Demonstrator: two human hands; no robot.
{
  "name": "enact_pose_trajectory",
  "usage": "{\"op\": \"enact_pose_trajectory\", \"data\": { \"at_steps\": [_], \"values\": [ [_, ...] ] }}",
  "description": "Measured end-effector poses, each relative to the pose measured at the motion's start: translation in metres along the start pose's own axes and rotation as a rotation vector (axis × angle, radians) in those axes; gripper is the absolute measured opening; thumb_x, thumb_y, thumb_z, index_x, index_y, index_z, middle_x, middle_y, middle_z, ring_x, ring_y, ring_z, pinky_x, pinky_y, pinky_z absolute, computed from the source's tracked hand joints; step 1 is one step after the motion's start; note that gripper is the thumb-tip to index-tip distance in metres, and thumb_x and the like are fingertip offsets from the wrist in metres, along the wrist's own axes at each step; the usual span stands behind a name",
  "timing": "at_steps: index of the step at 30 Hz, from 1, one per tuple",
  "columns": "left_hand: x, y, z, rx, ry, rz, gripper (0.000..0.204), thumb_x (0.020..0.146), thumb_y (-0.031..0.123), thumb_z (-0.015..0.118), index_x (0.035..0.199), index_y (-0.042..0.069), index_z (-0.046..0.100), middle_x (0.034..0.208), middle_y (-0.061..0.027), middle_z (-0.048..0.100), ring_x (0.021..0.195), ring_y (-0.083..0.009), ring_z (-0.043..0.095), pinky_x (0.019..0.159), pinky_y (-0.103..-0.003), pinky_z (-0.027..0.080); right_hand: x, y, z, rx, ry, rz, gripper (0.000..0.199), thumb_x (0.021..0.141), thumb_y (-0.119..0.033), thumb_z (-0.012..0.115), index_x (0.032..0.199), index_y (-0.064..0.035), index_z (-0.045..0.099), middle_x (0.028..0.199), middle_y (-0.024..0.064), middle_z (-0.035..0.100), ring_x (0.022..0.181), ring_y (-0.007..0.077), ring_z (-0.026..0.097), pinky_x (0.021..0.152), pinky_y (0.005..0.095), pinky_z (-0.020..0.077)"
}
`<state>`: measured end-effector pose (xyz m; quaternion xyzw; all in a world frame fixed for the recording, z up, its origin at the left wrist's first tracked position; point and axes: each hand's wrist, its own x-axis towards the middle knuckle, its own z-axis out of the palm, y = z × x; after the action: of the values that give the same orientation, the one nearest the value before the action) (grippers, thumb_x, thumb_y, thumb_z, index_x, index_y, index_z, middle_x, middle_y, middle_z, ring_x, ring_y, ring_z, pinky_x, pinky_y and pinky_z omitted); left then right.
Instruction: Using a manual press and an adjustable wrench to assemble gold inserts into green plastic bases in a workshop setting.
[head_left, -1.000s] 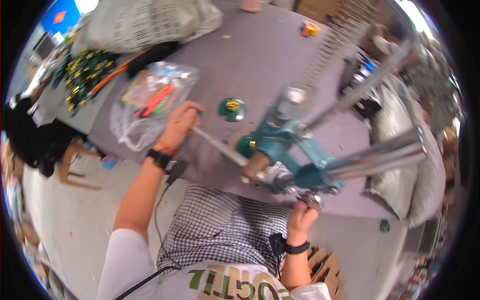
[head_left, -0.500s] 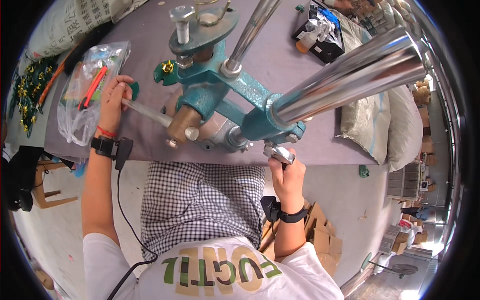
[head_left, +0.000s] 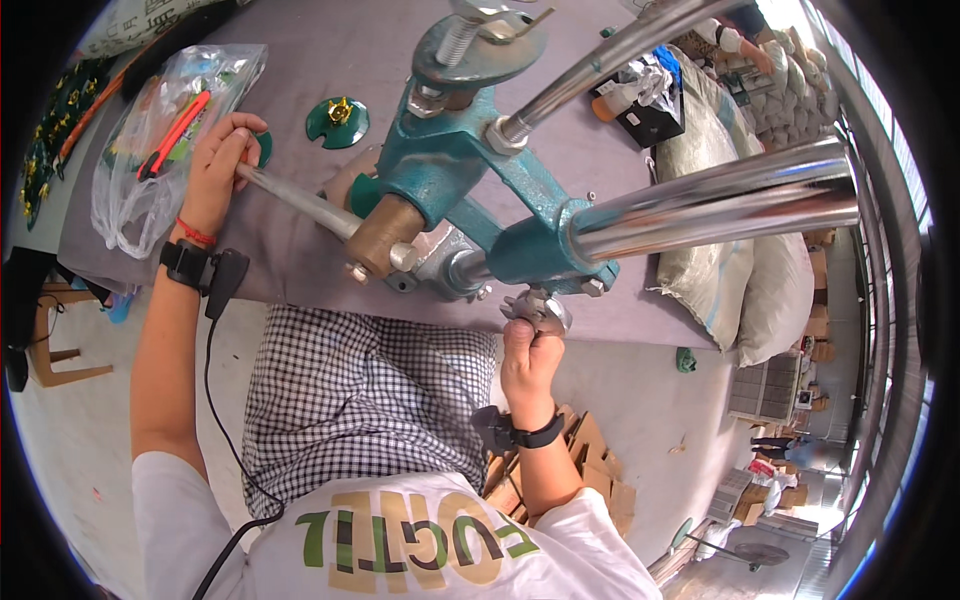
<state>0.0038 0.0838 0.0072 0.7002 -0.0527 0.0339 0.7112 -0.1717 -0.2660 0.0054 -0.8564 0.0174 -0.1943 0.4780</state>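
Curling the left hand point(head_left: 217, 163) snugly round the bar point(head_left: 300, 202), left of the green press point(head_left: 437, 165); closing the right hand point(head_left: 530, 362) around a shiny metal piece point(head_left: 540, 311), just in front of the press. Maybe risking pinched right fingers by pulling the bar too soon.

Bright, fairly even light; white glare burns out patches along the right edge, and shiny streaks run down the chrome column point(head_left: 720, 205). Fisheye distortion curves the desk point(head_left: 340, 45) and room inside a black rim. Centre sharp; distant background soft.
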Motion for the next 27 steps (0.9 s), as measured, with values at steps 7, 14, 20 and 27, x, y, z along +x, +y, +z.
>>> {"op": "enact_pose_trajectory", "data": {
  "at_steps": [7, 14, 20, 27],
  "values": [
    [0.002, -0.002, 0.0, -0.02, 0.0, -0.001, 0.022, 0.092, 0.018, 0.04, 0.098, 0.004, 0.055, 0.065, 0.0048, 0.044, 0.05, -0.0008, 0.033, 0.044, -0.017, 0.026, 0.0, 0.02, 0.022, 0.013, 0.123, -0.093, 0.038, 0.093, -0.038, 0.048, 0.083, -0.0021, 0.045, 0.059, -0.0003, 0.041, 0.049, 0.0075, 0.039, 0.044, 0.0218, 0.0327],
    [0.001, -0.001, 0.001, -0.049, -0.001, -0.015, 0.021, 0.092, 0.018, 0.04, 0.099, 0.004, 0.055, 0.065, 0.0053, 0.045, 0.05, -0.0004, 0.032, 0.044, -0.017, 0.024, -0.017, -0.007, 0.03, 0.185, 0.088, 0.138, 0.041, 0.095, -0.044, 0.042, 0.084, -0.0042, 0.041, 0.059, 0.0007, 0.041, 0.047, 0.0061, 0.036, 0.041, 0.0211, 0.0302],
    [0.0, 0.0, 0.002, -0.037, 0.018, -0.012, 0.021, 0.092, 0.018, 0.04, 0.099, 0.005, 0.054, 0.065, 0.0052, 0.046, 0.05, -0.0002, 0.033, 0.044, -0.016, 0.024, -0.023, -0.05, 0.027, 0.36, 0.049, 0.346, 0.039, 0.096, -0.041, 0.039, 0.085, -0.0041, 0.041, 0.06, -0.0003, 0.039, 0.048, 0.0062, 0.035, 0.042, 0.0203, 0.0292],
    [-0.001, 0.002, 0.002, -0.036, 0.007, -0.015, 0.021, 0.091, 0.019, 0.041, 0.099, 0.004, 0.054, 0.065, 0.0049, 0.046, 0.05, -0.0004, 0.033, 0.045, -0.016, 0.025, -0.027, -0.086, 0.031, 0.66, -0.026, 0.66, 0.046, 0.096, -0.046, 0.036, 0.099, -0.0016, 0.046, 0.063, 0.0, 0.038, 0.051, 0.0081, 0.035, 0.046, 0.0227, 0.0315]
  ]
}}
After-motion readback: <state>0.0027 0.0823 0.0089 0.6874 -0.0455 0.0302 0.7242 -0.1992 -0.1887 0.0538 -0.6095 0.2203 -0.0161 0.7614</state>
